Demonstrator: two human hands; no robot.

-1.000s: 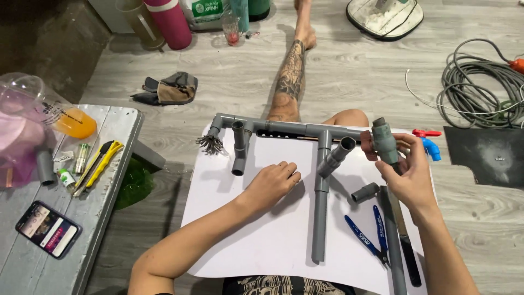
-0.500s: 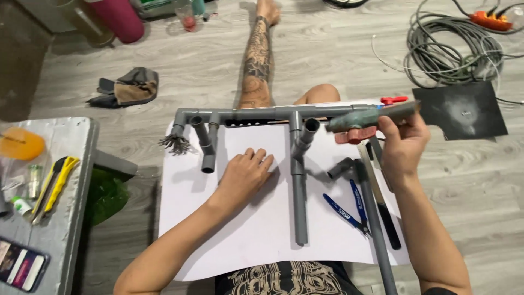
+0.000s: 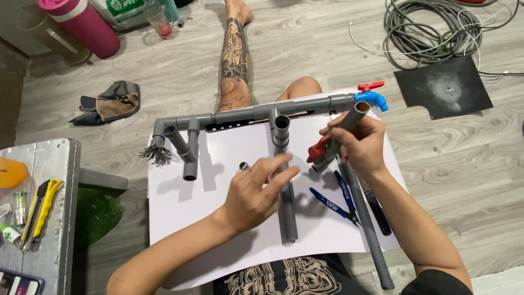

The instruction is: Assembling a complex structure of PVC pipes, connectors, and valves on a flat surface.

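Left hand has moved onto upright pipe

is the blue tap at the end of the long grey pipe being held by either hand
No, the blue tap sits free at the pipe's end, while the right hand grips a red-handled valve piece and the left hand hovers over the white board.

Bright even light, soft shadows, sharp focus

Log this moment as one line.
right hand: holds grey valve fitting | left hand: on grey pipe assembly | white board underneath
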